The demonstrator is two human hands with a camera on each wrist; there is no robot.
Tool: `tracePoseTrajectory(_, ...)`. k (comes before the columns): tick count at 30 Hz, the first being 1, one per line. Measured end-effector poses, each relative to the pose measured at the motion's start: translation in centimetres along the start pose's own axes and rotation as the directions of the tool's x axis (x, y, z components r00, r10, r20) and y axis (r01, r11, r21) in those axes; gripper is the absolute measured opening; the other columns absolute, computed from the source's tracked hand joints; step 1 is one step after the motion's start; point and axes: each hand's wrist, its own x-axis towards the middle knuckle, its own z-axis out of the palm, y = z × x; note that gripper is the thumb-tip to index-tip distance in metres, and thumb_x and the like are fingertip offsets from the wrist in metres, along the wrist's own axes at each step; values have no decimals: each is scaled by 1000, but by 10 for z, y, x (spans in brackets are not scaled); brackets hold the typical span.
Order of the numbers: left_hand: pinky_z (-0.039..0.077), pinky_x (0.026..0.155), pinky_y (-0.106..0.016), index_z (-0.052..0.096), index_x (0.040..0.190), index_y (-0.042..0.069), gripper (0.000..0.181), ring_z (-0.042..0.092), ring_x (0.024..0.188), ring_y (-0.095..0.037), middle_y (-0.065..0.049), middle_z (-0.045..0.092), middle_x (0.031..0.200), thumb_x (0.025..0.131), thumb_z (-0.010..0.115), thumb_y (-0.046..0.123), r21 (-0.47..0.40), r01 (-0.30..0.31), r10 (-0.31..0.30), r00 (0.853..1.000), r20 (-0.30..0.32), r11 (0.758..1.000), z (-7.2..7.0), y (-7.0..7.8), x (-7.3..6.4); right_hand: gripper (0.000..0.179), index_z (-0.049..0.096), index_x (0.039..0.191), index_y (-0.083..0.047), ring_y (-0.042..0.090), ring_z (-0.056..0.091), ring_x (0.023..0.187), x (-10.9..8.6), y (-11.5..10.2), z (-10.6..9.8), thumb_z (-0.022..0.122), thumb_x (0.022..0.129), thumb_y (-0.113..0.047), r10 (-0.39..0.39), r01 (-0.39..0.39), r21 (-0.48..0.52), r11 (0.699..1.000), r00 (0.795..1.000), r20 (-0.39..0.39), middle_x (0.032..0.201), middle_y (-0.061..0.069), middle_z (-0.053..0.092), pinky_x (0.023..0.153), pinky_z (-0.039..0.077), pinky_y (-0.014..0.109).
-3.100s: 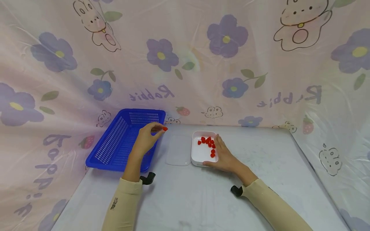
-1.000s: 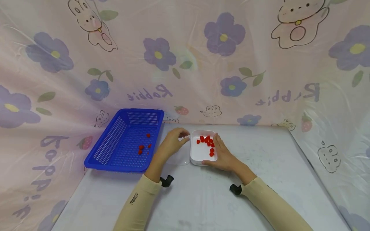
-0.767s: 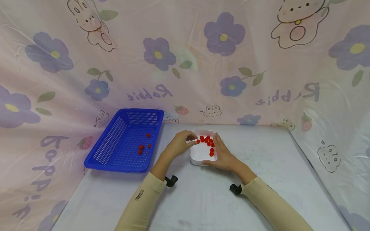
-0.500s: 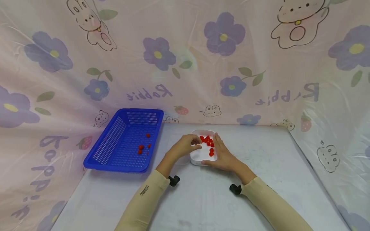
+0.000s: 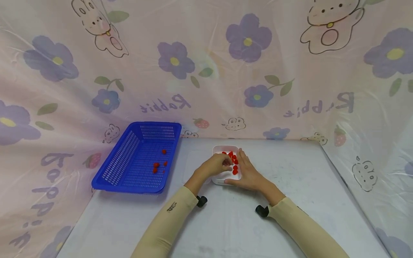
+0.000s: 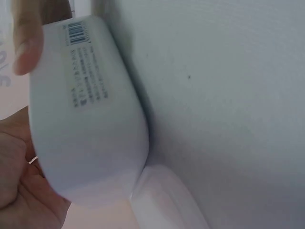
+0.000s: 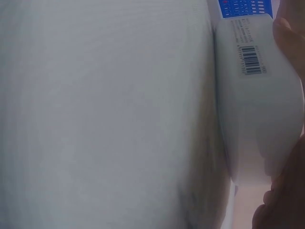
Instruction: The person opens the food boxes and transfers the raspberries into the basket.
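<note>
The left hand reaches over the left side of a white box in the head view. Its fingers bend down inside the box, close to several small red pieces, with a gap between fingertips and thumb. No piece shows between them. The right hand holds the box at its right side, fingers along the far right wall and thumb at the near edge. In the left wrist view, the left palm is beside the box wall. The right wrist view shows the box's barcode label.
A blue perforated basket stands to the left, with several red pieces on its floor. Between basket and box lies a clear lid, partly behind the left hand. A printed curtain hangs behind the white table.
About three seconds ago the left hand pinched a red piece by the basket's edge. It has since moved right, without a visible piece, into the box. The right hand keeps its hold.
</note>
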Motion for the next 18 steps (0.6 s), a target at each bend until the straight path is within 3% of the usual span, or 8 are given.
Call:
tracePoseTrajectory(9, 57, 93, -21, 78, 108, 7, 11, 67, 92, -10, 0, 76, 99, 98, 80, 9, 17, 65, -66, 997, 41, 998, 10, 0, 6, 143, -2, 172, -7, 38, -2, 166, 0, 0, 1, 77, 79, -80, 3, -3, 3, 1000, 1000, 4, 181, 11, -9, 128, 17, 64)
tracePoseTrajectory(18, 56, 90, -20, 79, 107, 8, 14, 64, 89, -9, 3, 74, 95, 95, 84, 11, 61, 64, -66, 997, 43, 996, 14, 1, 9, 142, -1, 172, -5, 37, -3, 166, 1, 1, 0, 77, 79, -79, -3, 3, -2, 1000, 1000, 2, 181, 12, -8, 129, 16, 63)
